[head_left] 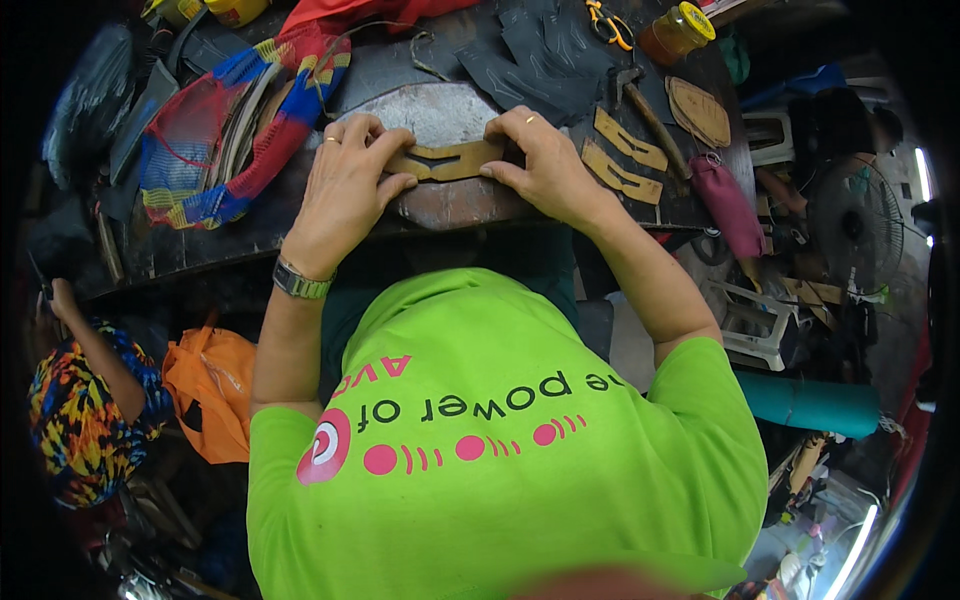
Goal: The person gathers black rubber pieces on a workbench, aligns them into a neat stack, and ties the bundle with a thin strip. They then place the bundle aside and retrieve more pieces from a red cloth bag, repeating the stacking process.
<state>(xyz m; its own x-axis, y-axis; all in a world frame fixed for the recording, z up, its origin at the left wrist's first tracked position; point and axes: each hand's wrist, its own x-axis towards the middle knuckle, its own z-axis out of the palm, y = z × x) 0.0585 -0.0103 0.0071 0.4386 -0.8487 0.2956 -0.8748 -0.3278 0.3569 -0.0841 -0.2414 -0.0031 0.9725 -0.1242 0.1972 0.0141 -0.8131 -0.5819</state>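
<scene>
A tan, leather-like strap piece (462,168) with a zigzag slit lies across a worn, grey-brown slab (430,108) at the bench edge. My left hand (345,180) pinches its left end between thumb and fingers. At the other end, my right hand (548,165) grips it the same way, partly covering it. Two similar slit pieces, an upper one (632,138) and a lower one (620,174), lie just right of my right hand. Beside them rests a hammer (655,130) with a wooden handle.
Black cut sheets (540,65) spread behind the slab, near orange-handled scissors (610,25) and a yellow-lidded jar (675,35). Tan rounded pieces (698,112) and a maroon wrapped bundle (727,205) sit right. A mesh bag (190,135) lies left. Another person (95,400) is at lower left.
</scene>
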